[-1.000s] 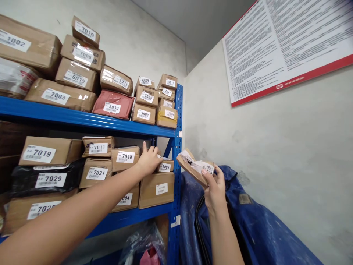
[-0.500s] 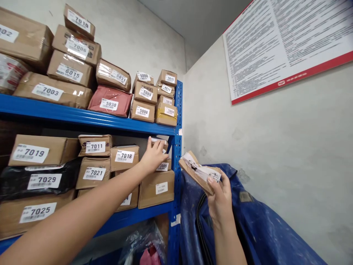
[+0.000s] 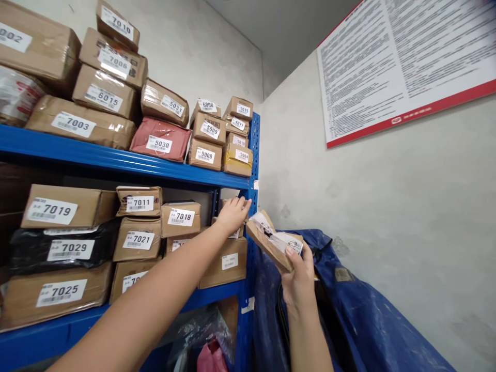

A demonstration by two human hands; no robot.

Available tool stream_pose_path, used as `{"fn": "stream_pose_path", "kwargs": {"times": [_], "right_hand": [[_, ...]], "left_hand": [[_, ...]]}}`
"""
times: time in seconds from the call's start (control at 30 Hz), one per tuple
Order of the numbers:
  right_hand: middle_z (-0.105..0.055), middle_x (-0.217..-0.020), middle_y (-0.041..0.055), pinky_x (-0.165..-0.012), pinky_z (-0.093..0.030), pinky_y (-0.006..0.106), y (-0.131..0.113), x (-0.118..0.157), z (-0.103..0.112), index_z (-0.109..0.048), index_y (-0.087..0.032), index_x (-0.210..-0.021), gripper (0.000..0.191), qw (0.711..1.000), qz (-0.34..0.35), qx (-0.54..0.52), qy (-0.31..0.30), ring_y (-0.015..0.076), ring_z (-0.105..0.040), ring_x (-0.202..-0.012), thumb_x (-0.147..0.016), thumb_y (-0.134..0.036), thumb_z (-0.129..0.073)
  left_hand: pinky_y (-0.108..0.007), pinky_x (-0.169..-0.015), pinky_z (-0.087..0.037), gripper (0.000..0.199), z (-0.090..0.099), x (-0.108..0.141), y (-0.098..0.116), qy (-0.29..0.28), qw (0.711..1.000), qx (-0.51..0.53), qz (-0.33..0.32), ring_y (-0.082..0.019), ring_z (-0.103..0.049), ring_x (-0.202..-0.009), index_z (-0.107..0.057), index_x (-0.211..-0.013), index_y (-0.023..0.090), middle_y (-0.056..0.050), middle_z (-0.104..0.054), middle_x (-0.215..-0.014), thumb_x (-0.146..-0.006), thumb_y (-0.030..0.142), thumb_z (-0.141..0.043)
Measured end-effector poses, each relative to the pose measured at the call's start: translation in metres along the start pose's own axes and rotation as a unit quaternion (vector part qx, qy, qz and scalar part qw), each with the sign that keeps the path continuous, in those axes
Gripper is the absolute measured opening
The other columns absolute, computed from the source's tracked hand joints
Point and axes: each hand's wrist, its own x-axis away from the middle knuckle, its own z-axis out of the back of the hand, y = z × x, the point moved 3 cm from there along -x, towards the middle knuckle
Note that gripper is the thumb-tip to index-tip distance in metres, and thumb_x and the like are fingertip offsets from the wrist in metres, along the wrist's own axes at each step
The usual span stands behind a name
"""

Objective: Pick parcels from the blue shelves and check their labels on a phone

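My left hand [image 3: 232,214] reaches to the right end of the middle shelf, its visible fingers stretched towards the blue post. It is over a stack of small cartons and partly hides them; whether it touches one I cannot tell. Under the stack sits a larger carton [image 3: 222,274] with a white label. My right hand [image 3: 299,271] grips a small cardboard box [image 3: 267,247] by its near end, thumb on top. The box is tilted, with a white printed slip on its upper face, and it is close to the post.
Labelled cartons such as 7018 [image 3: 170,223] and 7019 [image 3: 89,211] stand on the blue rack [image 3: 178,173]. More parcels fill the upper shelf, including a pink one [image 3: 170,133]. A blue bag [image 3: 372,315] lies against the wall at right, below a printed notice [image 3: 403,67].
My left hand has moved right, from the small carton towards the post. My right hand and its box have shifted slightly left. The view has moved a little.
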Motion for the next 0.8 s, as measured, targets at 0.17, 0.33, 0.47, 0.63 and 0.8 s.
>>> {"fn": "stream_pose_path", "kwargs": {"times": [0.17, 0.33, 0.47, 0.63, 0.8], "right_hand": [[-0.061, -0.105, 0.0016, -0.086, -0.049, 0.037, -0.005, 0.013, -0.003, -0.051, -0.026, -0.113, 0.073, 1.000, 0.002, -0.003, 0.011, 0.0205, -0.059, -0.096, -0.049, -0.045, -0.081], [-0.061, -0.103, 0.0024, -0.095, -0.045, 0.047, -0.008, 0.022, 0.008, -0.050, -0.026, -0.113, 0.077, 1.000, -0.017, 0.001, 0.025, 0.0228, -0.059, -0.094, -0.045, -0.046, -0.080], [-0.063, -0.100, 0.0002, -0.083, -0.050, 0.036, 0.001, 0.024, 0.011, -0.051, -0.026, -0.110, 0.070, 0.999, -0.032, -0.006, 0.015, 0.0188, -0.060, -0.089, -0.049, -0.044, -0.080], [-0.065, -0.098, 0.0000, -0.066, -0.052, 0.031, 0.016, 0.028, -0.029, -0.054, -0.026, -0.107, 0.058, 0.987, -0.138, -0.074, -0.045, 0.0202, -0.061, -0.088, -0.057, -0.048, -0.074], [-0.068, -0.100, 0.0046, -0.054, -0.049, 0.028, 0.031, 0.029, -0.095, -0.060, -0.024, -0.105, 0.050, 0.945, -0.281, -0.154, -0.062, 0.0210, -0.063, -0.083, -0.069, -0.059, -0.060]], "left_hand": [[-0.047, -0.103, -0.035, 0.051, -0.005, -0.011, 0.011, -0.005, 1.000, 0.000, 0.024, -0.031, -0.048, -0.120, -0.038, -0.139, 0.005, -0.025, -0.048, -0.134, -0.092, 0.015, -0.021], [-0.043, -0.114, -0.022, 0.069, 0.001, -0.015, -0.007, -0.098, 0.995, 0.022, -0.021, -0.031, -0.035, -0.135, -0.031, -0.143, 0.009, -0.024, -0.036, -0.146, -0.083, 0.030, -0.058], [-0.054, -0.112, -0.023, 0.062, 0.039, 0.016, -0.033, -0.076, 0.996, 0.051, -0.024, -0.032, -0.030, -0.138, -0.037, -0.141, 0.025, -0.017, -0.034, -0.149, -0.085, 0.048, -0.053], [-0.047, -0.105, -0.036, 0.045, 0.082, 0.077, -0.055, 0.017, 0.999, 0.021, 0.031, -0.027, -0.051, -0.115, -0.051, -0.130, 0.016, -0.012, -0.057, -0.123, -0.091, 0.035, -0.039], [-0.051, -0.104, -0.037, 0.056, 0.081, 0.111, -0.065, 0.022, 0.995, 0.005, 0.095, -0.033, -0.042, -0.125, -0.043, -0.137, 0.014, -0.017, -0.047, -0.136, -0.085, 0.035, -0.046]]}}
